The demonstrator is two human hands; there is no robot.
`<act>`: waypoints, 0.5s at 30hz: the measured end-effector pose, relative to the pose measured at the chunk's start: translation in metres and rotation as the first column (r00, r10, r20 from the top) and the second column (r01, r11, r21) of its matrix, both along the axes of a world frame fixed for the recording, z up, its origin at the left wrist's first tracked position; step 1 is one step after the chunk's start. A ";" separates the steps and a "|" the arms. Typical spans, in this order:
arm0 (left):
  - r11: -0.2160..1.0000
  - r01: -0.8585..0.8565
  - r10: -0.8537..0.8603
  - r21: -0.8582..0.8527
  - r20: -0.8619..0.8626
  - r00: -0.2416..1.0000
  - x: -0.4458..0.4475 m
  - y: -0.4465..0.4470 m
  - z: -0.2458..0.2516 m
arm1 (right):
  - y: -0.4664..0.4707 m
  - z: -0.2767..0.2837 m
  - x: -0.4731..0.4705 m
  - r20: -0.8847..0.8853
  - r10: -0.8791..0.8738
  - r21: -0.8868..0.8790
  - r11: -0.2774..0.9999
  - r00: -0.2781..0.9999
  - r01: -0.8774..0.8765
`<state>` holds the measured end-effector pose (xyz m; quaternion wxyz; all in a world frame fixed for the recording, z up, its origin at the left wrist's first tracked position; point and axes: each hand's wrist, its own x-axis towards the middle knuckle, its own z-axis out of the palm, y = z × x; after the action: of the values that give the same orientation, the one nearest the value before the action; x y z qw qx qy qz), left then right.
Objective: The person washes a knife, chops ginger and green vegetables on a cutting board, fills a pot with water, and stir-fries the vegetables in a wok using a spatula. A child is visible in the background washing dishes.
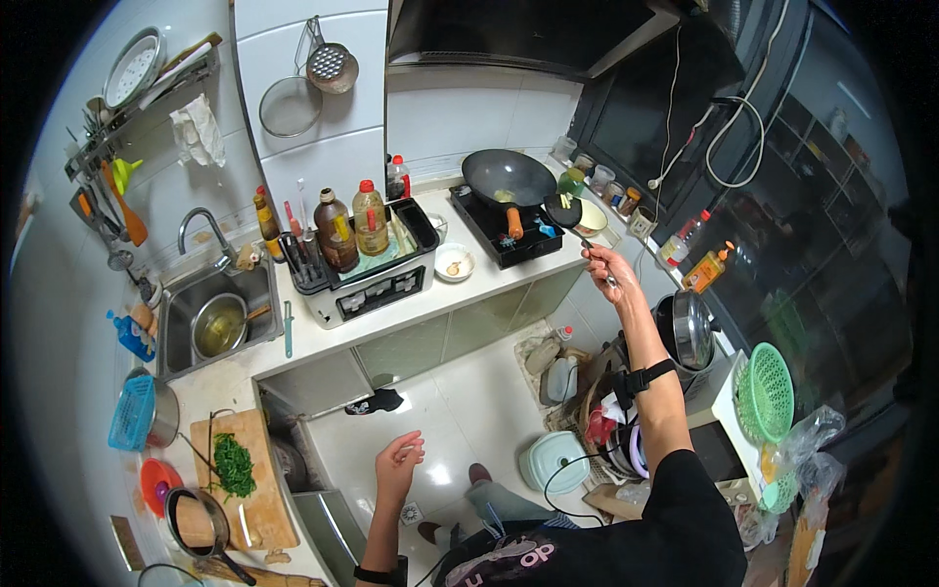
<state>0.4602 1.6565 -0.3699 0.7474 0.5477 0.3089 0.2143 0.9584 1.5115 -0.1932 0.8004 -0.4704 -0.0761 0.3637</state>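
Note:
My right hand [612, 275] grips the handle of a cooking spatula [565, 213]. Its dark blade carries a few pale yellow-green pieces [565, 200] and sits at the wok's right side, partly covering a pale bowl [593, 219]. The black wok [506, 172] rests on a portable stove [506, 249], its orange-brown handle [515, 223] towards me. A small yellowish-green patch of food [505, 195] lies inside the wok. My left hand [400, 464] hangs over the floor, holding nothing, fingers loosely bent and apart.
A white bowl [455, 263] stands left of the stove, beside a rack [367, 286] with bottles. The sink [169, 323] holds a metal pot [220, 326]. Chopped greens [233, 466] lie on a cutting board [275, 506]. Jars [613, 194] line the window ledge.

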 end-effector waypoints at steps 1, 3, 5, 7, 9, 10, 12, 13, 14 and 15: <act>1.000 -0.020 0.020 -0.012 -0.004 1.000 0.002 -0.003 -0.005 | 0.004 -0.001 0.010 0.038 0.021 0.000 1.000 0.999 -0.021; 0.995 -0.080 0.078 -0.054 -0.040 0.996 0.006 -0.005 -0.014 | 0.019 -0.003 0.036 0.154 0.029 -0.076 0.997 0.988 -0.018; 0.984 -0.145 0.138 -0.101 -0.074 0.988 0.008 -0.007 -0.023 | 0.038 -0.013 0.062 0.284 0.002 -0.158 0.986 0.959 0.045; 0.963 -0.226 0.209 -0.149 -0.123 0.970 0.012 -0.011 -0.031 | 0.062 -0.027 0.093 0.405 -0.011 -0.255 0.959 0.914 0.125; 0.928 -0.319 0.286 -0.192 -0.179 0.941 0.015 -0.017 -0.039 | 0.087 -0.050 0.127 0.500 -0.005 -0.324 0.926 0.866 0.193; 0.913 -0.353 0.313 -0.206 -0.204 0.928 0.016 -0.022 -0.043 | 0.103 -0.068 0.143 0.568 -0.035 -0.309 0.917 0.822 0.253; 0.879 -0.417 0.359 -0.229 -0.256 0.898 0.019 -0.032 -0.049 | 0.132 -0.102 0.178 0.871 0.158 -0.417 0.738 0.465 0.530; 0.873 -0.426 0.363 -0.237 -0.265 0.893 0.021 -0.037 -0.052 | 0.140 -0.116 0.194 0.877 0.356 -0.480 0.619 0.323 0.621; 0.867 -0.435 0.368 -0.244 -0.276 0.888 0.021 -0.043 -0.053 | 0.145 -0.126 0.210 0.799 0.347 -0.587 0.626 0.491 0.513; 0.858 -0.443 0.368 -0.260 -0.291 0.883 0.023 -0.049 -0.053 | 0.152 -0.135 0.220 0.883 0.379 -0.466 0.634 0.277 0.617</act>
<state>0.4837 1.6074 -0.4234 0.7224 0.3626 0.5330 0.2499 1.1788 1.6630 -0.3279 0.3343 -0.8782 -0.3346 -0.0702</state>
